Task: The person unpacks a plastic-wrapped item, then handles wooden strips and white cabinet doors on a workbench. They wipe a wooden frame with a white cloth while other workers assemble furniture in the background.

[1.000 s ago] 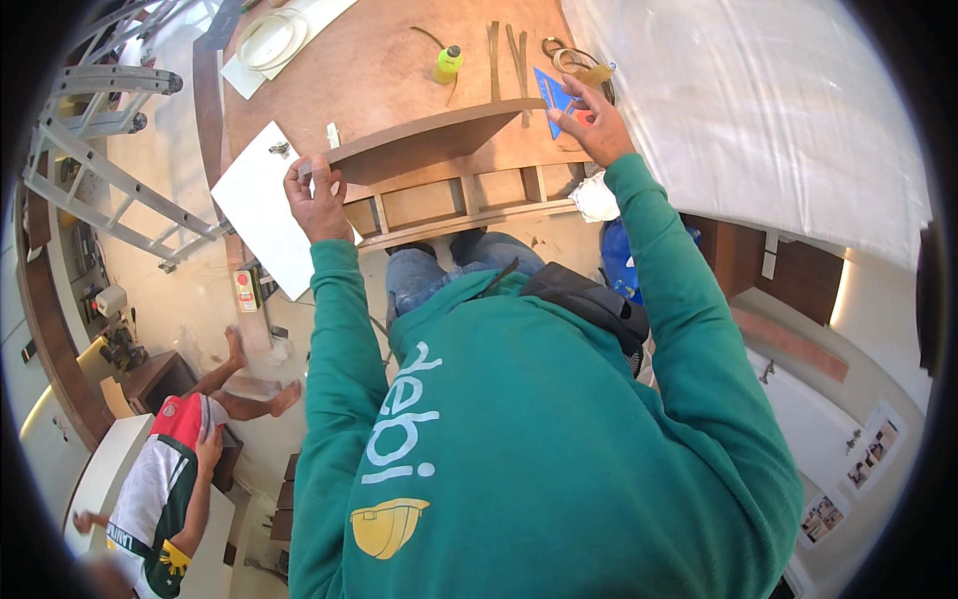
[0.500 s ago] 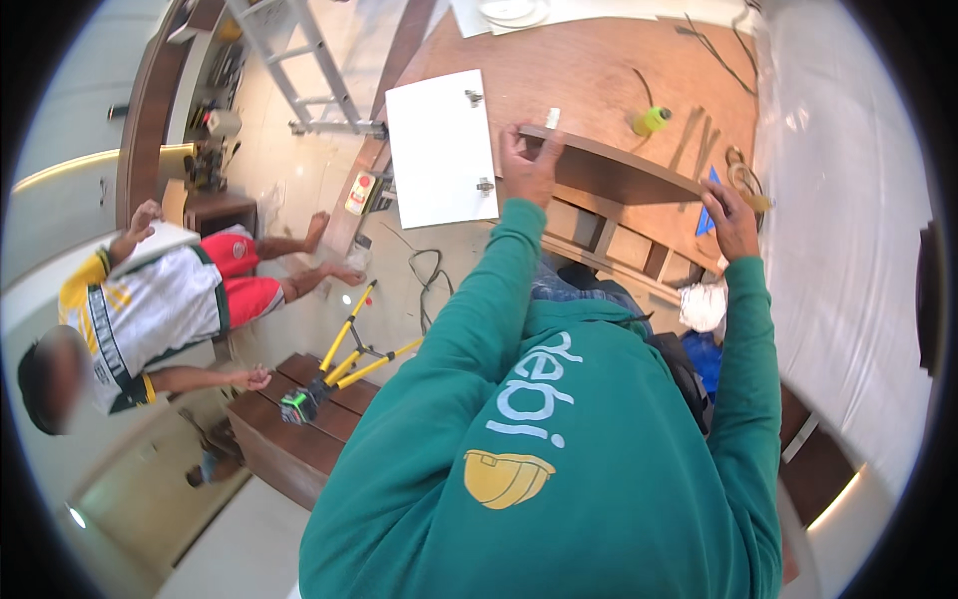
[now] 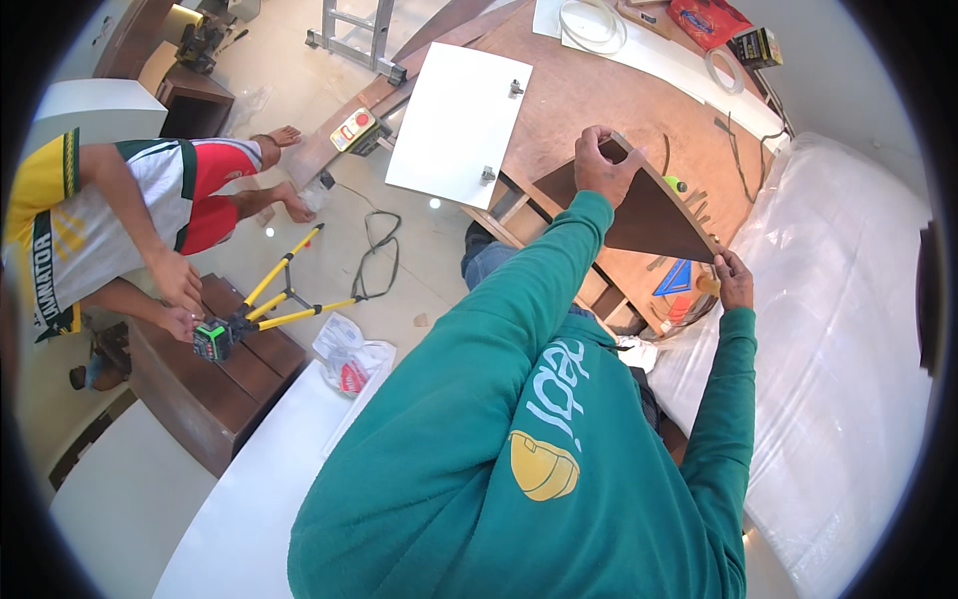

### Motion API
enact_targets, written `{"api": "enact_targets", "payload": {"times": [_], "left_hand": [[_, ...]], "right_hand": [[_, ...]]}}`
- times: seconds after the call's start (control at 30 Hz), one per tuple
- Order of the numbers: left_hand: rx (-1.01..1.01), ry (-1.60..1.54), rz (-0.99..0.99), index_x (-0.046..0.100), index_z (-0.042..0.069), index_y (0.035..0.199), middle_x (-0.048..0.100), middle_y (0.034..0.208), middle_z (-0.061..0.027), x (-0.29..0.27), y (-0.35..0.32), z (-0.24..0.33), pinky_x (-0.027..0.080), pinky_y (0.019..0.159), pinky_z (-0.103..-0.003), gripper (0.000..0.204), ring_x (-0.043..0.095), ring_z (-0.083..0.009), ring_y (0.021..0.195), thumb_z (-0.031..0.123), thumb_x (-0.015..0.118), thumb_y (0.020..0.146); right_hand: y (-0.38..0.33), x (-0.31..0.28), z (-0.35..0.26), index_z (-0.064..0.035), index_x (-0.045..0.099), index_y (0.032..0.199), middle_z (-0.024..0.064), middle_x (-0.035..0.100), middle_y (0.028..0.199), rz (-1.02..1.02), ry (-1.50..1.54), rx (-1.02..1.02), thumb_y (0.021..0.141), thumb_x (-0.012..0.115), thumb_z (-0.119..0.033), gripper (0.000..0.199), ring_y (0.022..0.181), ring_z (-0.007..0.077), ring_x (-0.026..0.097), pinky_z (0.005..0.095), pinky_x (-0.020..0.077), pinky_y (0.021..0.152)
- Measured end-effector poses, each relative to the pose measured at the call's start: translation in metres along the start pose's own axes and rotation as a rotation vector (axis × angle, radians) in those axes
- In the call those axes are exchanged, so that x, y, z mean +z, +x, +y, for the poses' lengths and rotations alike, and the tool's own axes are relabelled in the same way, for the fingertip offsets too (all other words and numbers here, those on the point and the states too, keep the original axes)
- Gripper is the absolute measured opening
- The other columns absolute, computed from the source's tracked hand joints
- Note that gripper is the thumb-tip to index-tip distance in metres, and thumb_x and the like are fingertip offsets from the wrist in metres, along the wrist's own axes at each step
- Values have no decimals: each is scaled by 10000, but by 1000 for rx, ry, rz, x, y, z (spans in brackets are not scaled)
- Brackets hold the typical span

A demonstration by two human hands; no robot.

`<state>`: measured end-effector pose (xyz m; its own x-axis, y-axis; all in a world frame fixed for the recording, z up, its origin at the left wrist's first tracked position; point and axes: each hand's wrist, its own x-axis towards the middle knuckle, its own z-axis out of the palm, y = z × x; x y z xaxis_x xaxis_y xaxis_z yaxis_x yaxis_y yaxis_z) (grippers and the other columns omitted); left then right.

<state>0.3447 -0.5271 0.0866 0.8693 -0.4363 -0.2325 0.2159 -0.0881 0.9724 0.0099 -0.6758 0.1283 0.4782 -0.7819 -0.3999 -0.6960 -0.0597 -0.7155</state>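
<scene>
A dark brown board [image 3: 649, 215] is held up on edge, tilted, above the plywood worktop [image 3: 559, 95]. My left hand [image 3: 606, 168] grips its upper far corner, fingers over the edge. At the opposite lower corner, the fingers of my right hand [image 3: 736, 281] close on the board. A blue triangle square [image 3: 673, 279] lies just below the board, near my right hand. To the left of the board, a white cabinet door [image 3: 454, 130] with two metal hinges rests at the worktop's edge. The board hides part of the worktop and a green-capped item [image 3: 676, 185].
At left, a co-worker in red shorts [image 3: 215, 180] has both hands at a laser level [image 3: 213, 339] on a yellow tripod [image 3: 284, 275]. A ladder [image 3: 354, 40] stands beyond. Plastic sheeting [image 3: 833, 329] covers a large surface at right. A cable [image 3: 379, 250] lies on the floor.
My view has turned, and the board is tilted more steeply, its left end raised. The co-worker has come closer and now has both hands at the laser level.
</scene>
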Motion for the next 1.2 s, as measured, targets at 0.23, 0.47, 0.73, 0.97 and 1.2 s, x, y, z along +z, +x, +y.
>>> {"api": "enact_targets", "payload": {"times": [0.23, 0.47, 0.73, 0.97, 1.2], "left_hand": [[-2, 77, -3, 615, 37, 1194, 620, 1181, -189, 4, 10, -4, 517, 988, -451, 585, 631, -342, 1103, 371, 890, 800], [13, 17, -95, 677, 18, 1148, 679, 1152, -176, -10, 11, -33, 534, 940, -415, 441, 659, -289, 1069, 364, 816, 912], [-48, 120, -140, 690, -8, 1084, 686, 929, -70, -18, -7, -23, 526, 818, -369, 404, 630, -195, 877, 391, 626, 1066], [22, 85, -73, 697, 44, 1143, 655, 919, -21, -13, -19, -19, 510, 714, -297, 399, 565, -133, 778, 425, 599, 1077], [-174, 26, -284, 505, 139, 1454, 522, 1353, -63, -10, -18, -2, 642, 872, -461, 555, 575, -198, 1108, 395, 732, 1017]], "right_hand": [[-5, 2, -9, -8, 694, 1353, 80, 751, 1199, 40, -115, 4, 1052, 657, -190, 354, 1106, 173, 687, 341, 534, 993], [-26, 16, -10, -35, 727, 1287, 134, 762, 1162, 104, -108, -10, 1009, 676, -237, 347, 1098, 239, 715, 370, 534, 1000], [-56, 33, -26, -71, 740, 1264, 135, 760, 1105, 207, -33, 116, 1000, 690, -238, 316, 1003, 274, 720, 381, 550, 930], [-60, 39, -3, -148, 758, 1241, 105, 752, 1148, 280, -75, -124, 998, 702, -253, 270, 1080, 308, 680, 433, 537, 959], [-36, 24, 7, -177, 772, 1220, 100, 758, 1136, 297, -164, -298, 996, 687, -367, 306, 1109, 350, 637, 468, 476, 1029]]}}
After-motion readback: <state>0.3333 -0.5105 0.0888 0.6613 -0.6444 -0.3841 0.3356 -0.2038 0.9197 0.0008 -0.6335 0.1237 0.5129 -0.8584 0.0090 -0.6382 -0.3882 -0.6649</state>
